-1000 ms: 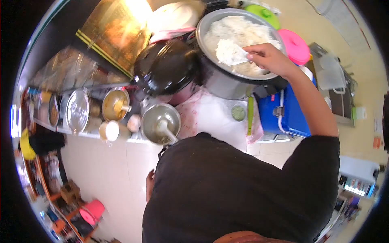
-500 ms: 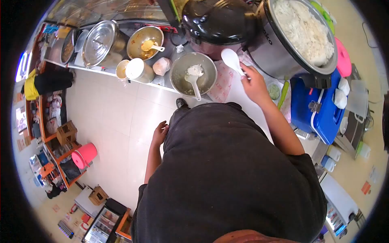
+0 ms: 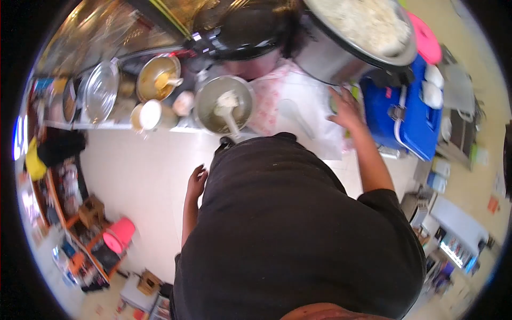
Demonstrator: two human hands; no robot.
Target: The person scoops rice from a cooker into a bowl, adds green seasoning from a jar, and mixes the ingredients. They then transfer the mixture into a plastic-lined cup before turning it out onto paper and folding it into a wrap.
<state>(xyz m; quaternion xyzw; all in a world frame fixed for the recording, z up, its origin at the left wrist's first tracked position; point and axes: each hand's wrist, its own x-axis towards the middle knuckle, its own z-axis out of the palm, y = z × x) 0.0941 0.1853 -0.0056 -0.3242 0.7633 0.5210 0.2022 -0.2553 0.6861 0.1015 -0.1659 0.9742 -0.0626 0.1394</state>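
- The right hand (image 3: 349, 113) reaches across the right side of the white paper (image 3: 326, 145), fingers spread, apparently empty; contact with the blurred green container (image 3: 334, 99) cannot be told.
- The left hand (image 3: 197, 181) hangs near left, fingers loosely bent, nothing visible in them.
- 1 white paddle (image 3: 294, 116) lies on the paper, right of the metal bowl (image 3: 205, 113).
- The step appears to be a reach; gripping the container would call for closing the fingers around its sides.
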